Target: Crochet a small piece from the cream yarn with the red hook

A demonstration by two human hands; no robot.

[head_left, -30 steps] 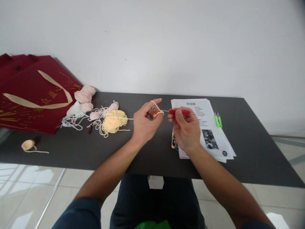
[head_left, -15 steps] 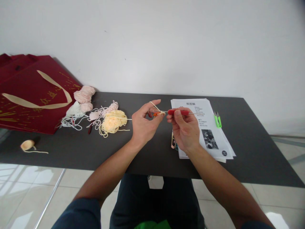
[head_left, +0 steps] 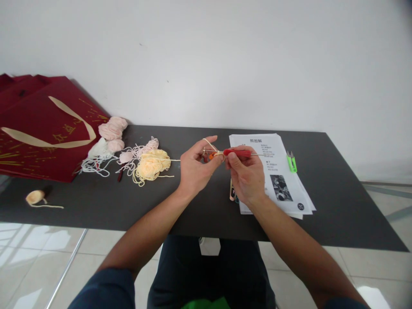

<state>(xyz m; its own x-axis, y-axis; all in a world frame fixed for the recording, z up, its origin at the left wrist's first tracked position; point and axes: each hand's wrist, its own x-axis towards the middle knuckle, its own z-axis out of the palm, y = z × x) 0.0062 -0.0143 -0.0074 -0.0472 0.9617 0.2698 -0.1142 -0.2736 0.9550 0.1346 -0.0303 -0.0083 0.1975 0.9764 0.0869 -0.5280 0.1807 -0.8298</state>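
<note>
My right hand (head_left: pixel 247 174) is closed round the red handle of a crochet hook (head_left: pixel 237 153), whose thin shaft points left. Between thumb and fingers, my left hand (head_left: pixel 198 165) pinches a small cream crochet piece (head_left: pixel 219 154), with something orange at it. Cream yarn loops over the left index finger and runs back toward a pale yellow yarn ball (head_left: pixel 152 165) on the table. The hook's shaft passes through or along the yarn at the piece; the exact stitch is too small to make out.
Left of the yarn ball lie pink yarn (head_left: pixel 112 128) and white yarn (head_left: pixel 98 155), beside a dark red gift bag (head_left: pixel 41 124). A small cream crocheted cup (head_left: pixel 34 197) sits at the far left. Printed sheets (head_left: pixel 257 206) lie at right, with green snips (head_left: pixel 292 163) on their edge.
My right hand has moved slightly left, bringing the hook's handle closer to the crochet piece. More of the shaft now reaches past the yarn toward my left fingers.
</note>
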